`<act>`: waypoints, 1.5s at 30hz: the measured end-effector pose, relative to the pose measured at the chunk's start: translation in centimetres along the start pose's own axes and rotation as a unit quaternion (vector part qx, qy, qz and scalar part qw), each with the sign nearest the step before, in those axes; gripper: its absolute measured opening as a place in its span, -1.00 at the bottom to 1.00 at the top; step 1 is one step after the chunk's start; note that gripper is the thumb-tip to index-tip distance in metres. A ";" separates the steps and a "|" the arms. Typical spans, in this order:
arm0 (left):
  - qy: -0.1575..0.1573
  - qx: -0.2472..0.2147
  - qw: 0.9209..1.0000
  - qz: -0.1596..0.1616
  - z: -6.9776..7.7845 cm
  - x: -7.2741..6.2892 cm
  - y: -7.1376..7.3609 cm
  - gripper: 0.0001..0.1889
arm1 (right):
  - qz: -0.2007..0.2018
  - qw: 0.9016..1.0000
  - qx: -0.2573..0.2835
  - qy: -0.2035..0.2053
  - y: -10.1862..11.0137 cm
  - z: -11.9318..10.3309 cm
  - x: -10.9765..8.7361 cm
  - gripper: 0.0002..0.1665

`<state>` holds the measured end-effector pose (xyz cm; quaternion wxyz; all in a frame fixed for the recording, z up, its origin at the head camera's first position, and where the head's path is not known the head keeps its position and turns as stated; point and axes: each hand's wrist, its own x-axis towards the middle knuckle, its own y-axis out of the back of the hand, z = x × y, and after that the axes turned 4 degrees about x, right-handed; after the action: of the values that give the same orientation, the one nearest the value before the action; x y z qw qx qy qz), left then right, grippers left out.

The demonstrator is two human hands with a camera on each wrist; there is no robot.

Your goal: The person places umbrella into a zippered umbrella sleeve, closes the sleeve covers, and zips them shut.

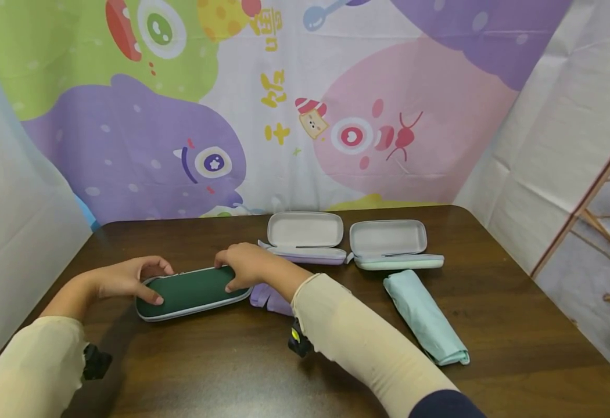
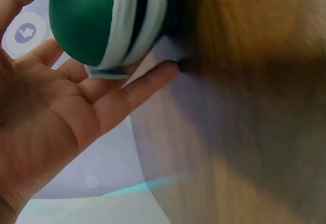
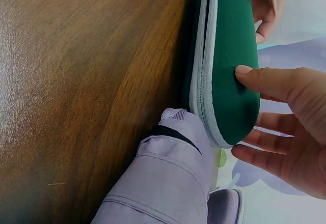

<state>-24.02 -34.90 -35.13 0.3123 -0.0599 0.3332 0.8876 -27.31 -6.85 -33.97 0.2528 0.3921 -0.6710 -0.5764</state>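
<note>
Your left fingers (image 2: 135,94) and right fingers (image 3: 262,158) hold the green case (image 1: 195,291) by opposite ends; judged light, stiff-shelled, best gripped there.

inside of green case (image 1: 192,293) hidden, lilac bundle (image 1: 269,299) partly behind forearm (image 1: 368,339)

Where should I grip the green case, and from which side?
Probably near both rounded ends of the green case, from above, thumbs on its upper face: it is long and narrow, and the purple fabric bundle by its right end would likely crowd a low approach there.
</note>
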 end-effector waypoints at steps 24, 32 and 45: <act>-0.070 -0.054 0.985 0.146 -0.7 -1.3 -1.4 -0.44 | 0.036 0.997 0.063 0.010 0.2 0.8 -0.8 -0.51; -0.103 0.027 0.969 0.222 0.7 -1.5 -1.7 -0.37 | 0.090 0.991 0.103 0.006 0.7 0.9 -0.5 -0.57; -0.103 0.148 0.933 0.312 3.2 -1.1 -3.5 -0.35 | 0.158 0.973 0.168 0.011 1.1 0.3 -0.3 -0.63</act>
<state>-20.70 -31.38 -34.24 0.0574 0.1852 0.4286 0.8824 -27.67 -6.41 -32.98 0.2787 0.3239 -0.8090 -0.4037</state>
